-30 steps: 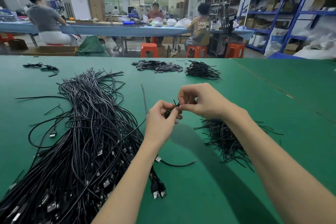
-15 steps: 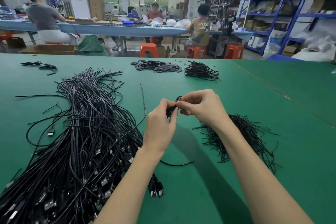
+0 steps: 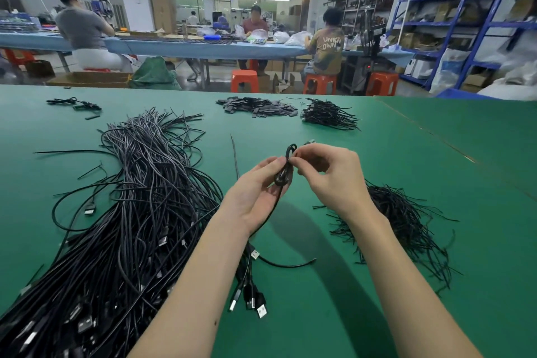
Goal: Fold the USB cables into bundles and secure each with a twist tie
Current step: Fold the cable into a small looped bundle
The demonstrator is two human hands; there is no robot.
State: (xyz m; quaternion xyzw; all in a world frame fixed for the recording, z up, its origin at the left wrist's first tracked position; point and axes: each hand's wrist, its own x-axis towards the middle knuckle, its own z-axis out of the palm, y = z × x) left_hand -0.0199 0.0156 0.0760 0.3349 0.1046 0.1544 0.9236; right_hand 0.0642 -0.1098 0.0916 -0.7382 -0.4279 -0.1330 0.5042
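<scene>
A small folded cable bundle (image 3: 283, 171) is pinched between the thumb and curled fingers of the left hand (image 3: 255, 192), presumably so that the loops are kept from springing apart; its upper loop is nipped by the fingertips of the right hand (image 3: 327, 176), apparently where a tie is being worked round it, though the tie itself cannot be made out; the bundle is thus held between the two hands, raised above the green table (image 3: 436, 154), with one tail trailing down past the left wrist. A heap of loose USB cables (image 3: 130, 212) is kept within reach just left of the left forearm; a pile of twist ties (image 3: 406, 221) lies beside the right wrist, likely placed there for quick picking; finished bundles (image 3: 327, 115) are stacked well beyond the hands.
</scene>
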